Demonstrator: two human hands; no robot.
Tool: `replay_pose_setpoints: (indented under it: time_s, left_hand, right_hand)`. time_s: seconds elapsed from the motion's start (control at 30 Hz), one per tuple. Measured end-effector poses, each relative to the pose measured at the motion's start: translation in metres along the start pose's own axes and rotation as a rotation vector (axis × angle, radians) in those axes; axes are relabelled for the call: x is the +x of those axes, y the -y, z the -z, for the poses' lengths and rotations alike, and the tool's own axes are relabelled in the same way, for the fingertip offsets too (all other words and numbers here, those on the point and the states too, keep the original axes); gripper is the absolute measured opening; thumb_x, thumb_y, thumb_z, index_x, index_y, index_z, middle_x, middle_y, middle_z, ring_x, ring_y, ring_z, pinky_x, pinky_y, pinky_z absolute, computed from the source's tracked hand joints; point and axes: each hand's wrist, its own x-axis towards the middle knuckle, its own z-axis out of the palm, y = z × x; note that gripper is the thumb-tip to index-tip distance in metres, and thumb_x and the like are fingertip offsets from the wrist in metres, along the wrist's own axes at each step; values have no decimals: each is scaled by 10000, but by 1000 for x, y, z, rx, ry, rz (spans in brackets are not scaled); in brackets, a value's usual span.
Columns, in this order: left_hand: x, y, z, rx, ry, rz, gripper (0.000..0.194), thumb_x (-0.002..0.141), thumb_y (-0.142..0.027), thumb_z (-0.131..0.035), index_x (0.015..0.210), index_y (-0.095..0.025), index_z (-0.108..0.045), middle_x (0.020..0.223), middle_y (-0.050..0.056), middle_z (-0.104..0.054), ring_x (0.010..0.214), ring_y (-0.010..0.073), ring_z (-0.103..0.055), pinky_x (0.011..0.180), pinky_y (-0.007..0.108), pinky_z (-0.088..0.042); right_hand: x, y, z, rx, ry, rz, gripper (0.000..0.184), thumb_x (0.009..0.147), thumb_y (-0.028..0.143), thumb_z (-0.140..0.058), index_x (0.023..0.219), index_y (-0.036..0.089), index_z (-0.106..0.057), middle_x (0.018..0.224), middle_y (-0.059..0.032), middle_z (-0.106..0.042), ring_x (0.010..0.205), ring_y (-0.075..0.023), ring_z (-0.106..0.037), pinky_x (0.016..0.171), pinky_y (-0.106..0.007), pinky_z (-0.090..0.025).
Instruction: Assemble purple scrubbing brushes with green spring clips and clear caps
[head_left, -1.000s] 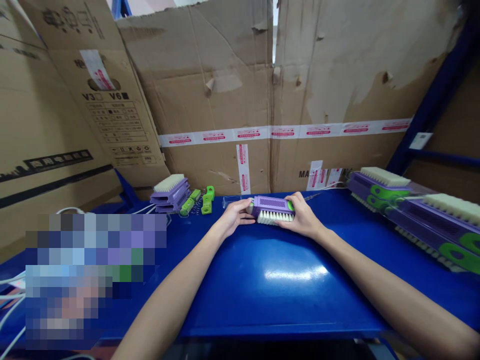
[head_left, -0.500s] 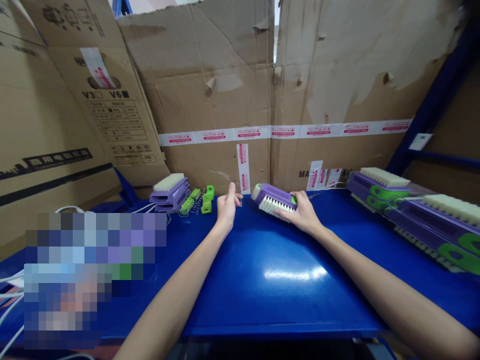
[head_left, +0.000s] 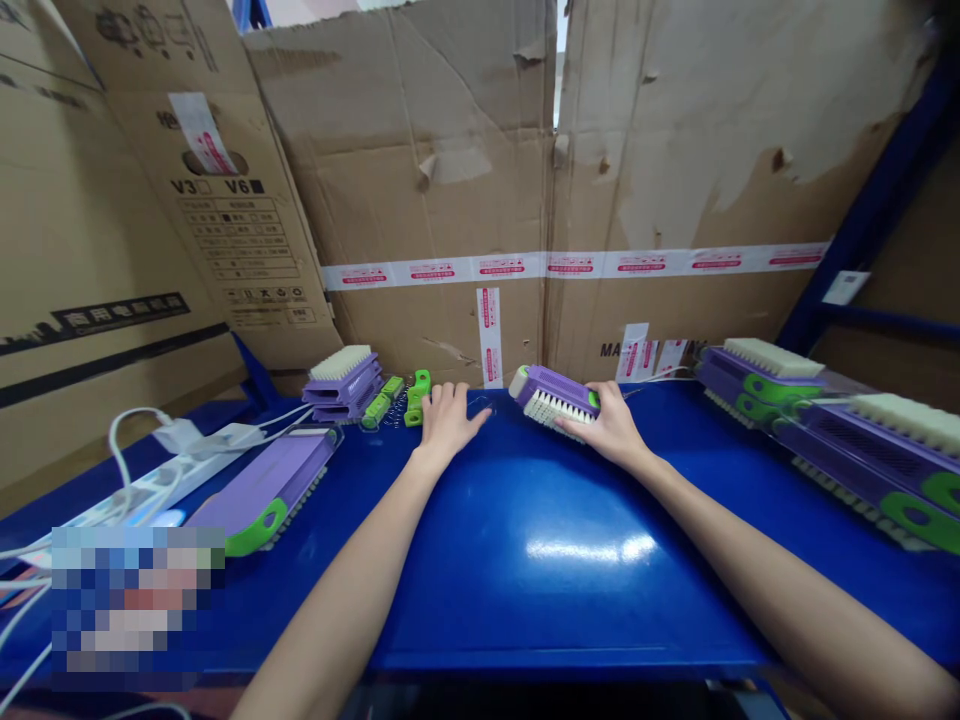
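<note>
My right hand (head_left: 611,425) grips a small purple brush (head_left: 551,392) with white bristles and a green end, tilted and lifted a little above the blue table (head_left: 540,560). My left hand (head_left: 446,420) lies palm down with fingers stretched out, beside loose green clips (head_left: 415,397) and small springs. A clear plastic piece (head_left: 480,408) lies just right of its fingers. A stack of purple brush bodies (head_left: 343,381) with a bristle pad on top sits further left.
A row of long purple and green brushes (head_left: 840,425) lines the right side. One long purple brush (head_left: 259,490) and a white power strip (head_left: 161,470) with cables lie at the left. Cardboard boxes (head_left: 480,190) wall the back.
My left hand let go of the brush, moved left and came down flat near the green clips. My right hand lifted and tilted the brush. The view shifted slightly.
</note>
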Motion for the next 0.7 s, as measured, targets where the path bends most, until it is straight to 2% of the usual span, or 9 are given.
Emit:
replay_pose_setpoints:
  time_s: [0.07, 0.13, 0.27, 0.33, 0.43, 0.53, 0.6, 0.7]
  left_hand:
    - [0, -4, 1, -42, -16, 47, 542, 772, -544, -511, 1124, -133, -532, 1160, 206, -527, 1171, 383, -371, 1006, 512, -187]
    - [-2, -6, 0, -93, 17, 101, 526, 779, -570, -483, 1059, -133, -565, 1115, 204, -566, 1154, 384, -401, 1011, 519, -168]
    - [-4, -6, -5, -221, 87, 153, 363, 756, -520, -551, 840, -170, -595, 924, 160, -653, 1102, 376, -477, 1034, 540, -70]
    - [-5, -7, -6, -303, 100, 124, 295, 718, -450, -626, 834, -184, -578, 862, 131, -658, 1078, 362, -509, 1042, 521, -73]
    - [-3, -10, -6, -358, 112, 71, 320, 674, -319, -686, 935, -198, -545, 912, 113, -640, 1027, 332, -550, 1008, 474, -211]
    - [0, -11, -10, -348, 105, 92, 408, 705, -218, -632, 1086, -189, -489, 987, 122, -607, 923, 279, -588, 871, 397, -374]
    - [2, -9, -15, -389, 94, 125, 435, 725, -190, -596, 1142, -169, -472, 966, 123, -607, 871, 255, -598, 809, 361, -410]
    - [3, -5, -22, -491, 86, 146, 350, 745, -197, -584, 1091, -173, -539, 926, 117, -635, 905, 260, -602, 841, 360, -404]
  right_hand:
    - [0, 1, 0, 5, -4, 14, 677, 578, 639, -672, 1043, 177, -504, 950, -94, -508, 906, -282, -541, 801, -438, -469]
    - [0, 2, 1, 13, -5, 31, 657, 581, 634, -673, 1035, 189, -504, 938, -85, -501, 884, -275, -545, 787, -436, -476]
    - [-1, 6, 2, 22, 21, 44, 628, 587, 608, -685, 1018, 187, -504, 929, -86, -490, 863, -271, -547, 772, -433, -484]
    - [0, 8, 3, 26, 35, 54, 618, 592, 589, -694, 1019, 185, -502, 933, -88, -488, 874, -272, -545, 774, -431, -485]
    - [-1, 10, 4, 35, 44, 76, 607, 590, 571, -704, 1019, 191, -501, 931, -84, -488, 879, -272, -543, 782, -436, -483]
    - [-1, 14, 5, 60, 69, 69, 616, 572, 567, -716, 1008, 188, -502, 932, -85, -494, 884, -271, -540, 788, -437, -479]
    - [-1, 18, 5, 99, 97, 25, 612, 561, 566, -721, 991, 186, -508, 935, -83, -507, 884, -265, -545, 793, -432, -475]
    - [-2, 22, 5, 152, 122, -53, 597, 550, 567, -724, 964, 189, -519, 934, -74, -530, 882, -255, -555, 803, -422, -469]
